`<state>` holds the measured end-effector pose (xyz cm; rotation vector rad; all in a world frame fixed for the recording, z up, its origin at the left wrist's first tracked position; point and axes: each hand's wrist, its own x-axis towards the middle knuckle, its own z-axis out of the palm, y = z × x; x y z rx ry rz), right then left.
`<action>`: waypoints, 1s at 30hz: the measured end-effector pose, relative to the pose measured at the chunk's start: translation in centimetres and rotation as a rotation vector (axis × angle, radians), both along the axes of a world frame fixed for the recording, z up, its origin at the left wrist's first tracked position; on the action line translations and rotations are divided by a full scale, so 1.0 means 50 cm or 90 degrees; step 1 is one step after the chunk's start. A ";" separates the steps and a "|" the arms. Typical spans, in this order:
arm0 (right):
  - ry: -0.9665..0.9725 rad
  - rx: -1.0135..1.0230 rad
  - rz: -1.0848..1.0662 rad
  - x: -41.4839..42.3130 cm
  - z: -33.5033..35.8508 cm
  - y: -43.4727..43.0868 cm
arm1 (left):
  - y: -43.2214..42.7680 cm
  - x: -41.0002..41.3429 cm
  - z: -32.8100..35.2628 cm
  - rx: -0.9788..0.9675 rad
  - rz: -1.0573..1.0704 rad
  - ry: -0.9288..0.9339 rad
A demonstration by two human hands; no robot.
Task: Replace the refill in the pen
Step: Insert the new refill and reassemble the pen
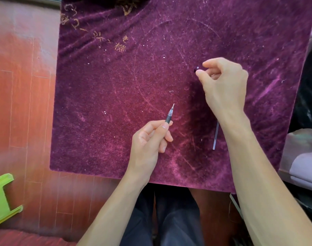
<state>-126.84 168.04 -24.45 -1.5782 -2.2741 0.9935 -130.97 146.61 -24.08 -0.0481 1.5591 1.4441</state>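
over the purple cloth [116,86], left hand [148,141] is gripping the pen [170,115]; right hand [222,82] is pinching a small dark cap [196,68]; a clear refill [216,134] is lying nearby.

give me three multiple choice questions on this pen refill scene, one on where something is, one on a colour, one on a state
1. Where does the loose clear refill tube lie?
A. on the cloth, beside the right forearm
B. on the wooden floor
C. on the green stool

2. What colour is the cloth under the hands?
A. green
B. dark purple
C. white

3. What is the left hand doing?
A. lying flat and empty
B. holding the pen with its tip pointing away from the person
C. gripping the stool

Answers:
1. A, the thin tube rests on the cloth, partly hidden by the right forearm.
2. B, the velvety cover is deep purple, with gold characters at its far left.
3. B, the fingers close around the pen barrel while the right hand pinches a small dark part.
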 end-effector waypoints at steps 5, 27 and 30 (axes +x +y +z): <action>-0.094 0.016 0.041 -0.024 -0.017 0.009 | -0.001 -0.006 -0.004 0.004 0.013 -0.005; 0.304 -0.536 -0.026 0.082 0.020 -0.092 | -0.008 -0.026 -0.006 0.001 -0.021 0.028; 0.308 -0.561 -0.002 0.086 0.017 -0.102 | -0.012 -0.025 -0.010 -0.003 -0.039 0.043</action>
